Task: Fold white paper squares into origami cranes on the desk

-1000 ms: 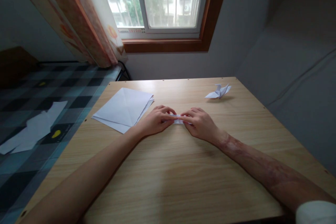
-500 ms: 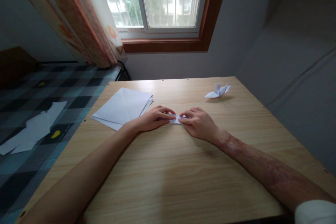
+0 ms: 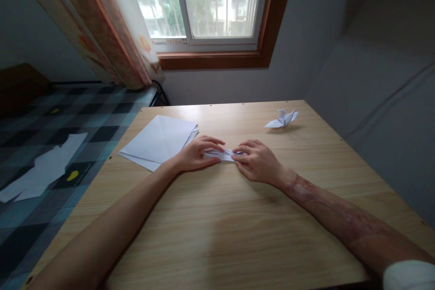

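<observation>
A small strip of folded white paper (image 3: 227,156) lies on the wooden table, between my two hands. My left hand (image 3: 200,153) is at its left end, thumb along the near edge and fingers apart over the far side; the paper shows in the gap between them. On the right end, my right hand (image 3: 257,160) pinches the strip between thumb and fingers. Part of the paper is hidden under the right fingertips. Beyond the right hand stands a folded white paper bird (image 3: 282,119).
Left of my left hand lies a stack of white paper sheets (image 3: 159,138) on the table (image 3: 217,226). Cut paper pieces (image 3: 50,165) rest on a checked bedspread (image 3: 23,235) at the left. A window (image 3: 220,4) and a curtain (image 3: 112,31) are behind.
My left thumb and fingers have spread apart, so more of the folded paper shows between them. My right hand keeps its pinch in nearly the same place.
</observation>
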`<state>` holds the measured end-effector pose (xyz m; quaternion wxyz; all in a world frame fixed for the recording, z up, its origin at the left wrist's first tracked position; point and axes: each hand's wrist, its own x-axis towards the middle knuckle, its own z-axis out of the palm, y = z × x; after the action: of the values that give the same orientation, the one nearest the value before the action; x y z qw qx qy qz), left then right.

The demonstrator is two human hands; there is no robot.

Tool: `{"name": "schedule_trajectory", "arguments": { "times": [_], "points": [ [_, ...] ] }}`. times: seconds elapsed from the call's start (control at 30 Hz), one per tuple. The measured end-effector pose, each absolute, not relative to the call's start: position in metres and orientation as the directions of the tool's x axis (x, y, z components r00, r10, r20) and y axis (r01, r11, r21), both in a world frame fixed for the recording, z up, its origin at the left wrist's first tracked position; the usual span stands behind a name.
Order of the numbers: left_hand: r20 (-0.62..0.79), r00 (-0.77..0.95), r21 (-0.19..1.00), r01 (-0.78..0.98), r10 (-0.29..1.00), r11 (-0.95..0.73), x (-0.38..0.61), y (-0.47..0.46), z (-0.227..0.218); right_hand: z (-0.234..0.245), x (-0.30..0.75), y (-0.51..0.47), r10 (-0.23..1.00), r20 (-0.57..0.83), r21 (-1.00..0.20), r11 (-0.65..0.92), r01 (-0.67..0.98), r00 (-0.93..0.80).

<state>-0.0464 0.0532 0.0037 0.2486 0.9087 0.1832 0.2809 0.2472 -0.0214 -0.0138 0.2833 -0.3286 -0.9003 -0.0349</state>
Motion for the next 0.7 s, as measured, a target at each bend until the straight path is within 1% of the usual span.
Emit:
{"name": "schedule_trajectory", "arguments": {
  "times": [0.07,0.13,0.37,0.47,0.57,0.63,0.7],
  "points": [
    [0.442,0.786,0.485,0.195,0.431,-0.853,-0.041,0.05,0.0,-0.014,0.247,-0.021,0.554,0.542,-0.105,0.791,0.603,-0.632],
    [0.416,0.833,0.417,0.182,0.365,-0.89,-0.038,0.047,-0.002,-0.015,0.246,-0.02,0.553,0.535,-0.109,0.795,0.597,-0.639],
    [0.402,0.876,0.241,0.18,0.267,-0.954,-0.036,0.044,0.003,-0.014,0.245,-0.02,0.57,0.511,-0.148,0.796,0.587,-0.643],
    [0.414,0.872,0.212,0.187,0.261,-0.959,-0.036,0.043,0.005,-0.014,0.245,-0.021,0.566,0.517,-0.147,0.797,0.586,-0.641],
    [0.441,0.845,0.223,0.225,0.304,-0.948,-0.036,0.04,0.002,-0.016,0.243,-0.022,0.581,0.537,-0.15,0.78,0.608,-0.612],
    [0.452,0.83,0.213,0.255,0.326,-0.943,-0.037,0.039,0.0,-0.018,0.241,-0.022,0.602,0.55,-0.189,0.765,0.616,-0.578],
    [0.455,0.826,0.205,0.266,0.332,-0.942,-0.037,0.038,-0.002,-0.021,0.239,-0.021,0.624,0.561,-0.253,0.754,0.606,-0.544]
  ]
}}
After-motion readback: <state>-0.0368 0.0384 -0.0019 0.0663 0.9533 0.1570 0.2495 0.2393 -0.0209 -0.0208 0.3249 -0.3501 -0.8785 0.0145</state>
